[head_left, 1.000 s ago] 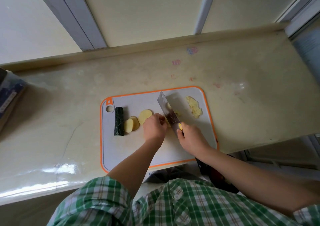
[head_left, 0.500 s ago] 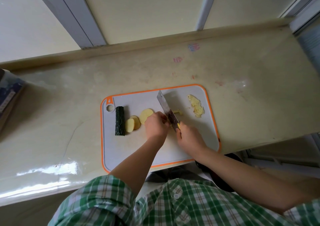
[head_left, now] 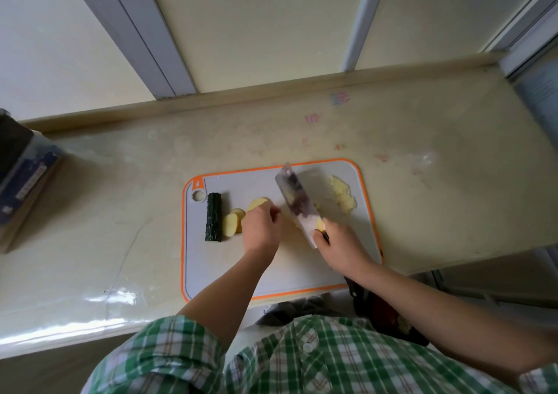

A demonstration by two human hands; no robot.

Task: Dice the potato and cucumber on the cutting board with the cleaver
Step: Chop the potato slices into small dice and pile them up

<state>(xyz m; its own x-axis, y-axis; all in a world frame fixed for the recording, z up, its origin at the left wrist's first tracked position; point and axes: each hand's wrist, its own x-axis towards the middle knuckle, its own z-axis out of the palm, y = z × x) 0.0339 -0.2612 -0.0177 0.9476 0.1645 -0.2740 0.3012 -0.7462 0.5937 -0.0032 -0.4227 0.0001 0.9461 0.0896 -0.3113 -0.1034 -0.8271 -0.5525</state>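
Cutting board lay on a pale countertop, its orange rim overhanging the counter's near edge slightly.

Right hand was over the board's right half, fingers wrapped round the handle of the cleaver. The blade ran from that hand toward the board's far edge, its flat face turned up and leftward. Whether the cutting edge met the board could not be determined.

Left hand was over the board's centre, just left of the blade, with fingers curled downward. What lay beneath the fingertips was hidden, so its grip could not be confirmed. One potato slice showed at the hand's far side.

Cucumber, a dark green length, lay uncut on the board's left part, below the hanging hole. Two more overlapping potato rounds sat just beside it, between cucumber and left hand.

A heap of cut potato pieces lay in the board's far right corner, apart from the blade. A few small yellow fragments sat close against the blade near the board's middle.

Off the board — well to its left — stood a dark box. A green plaid shirt filled the view below the board.
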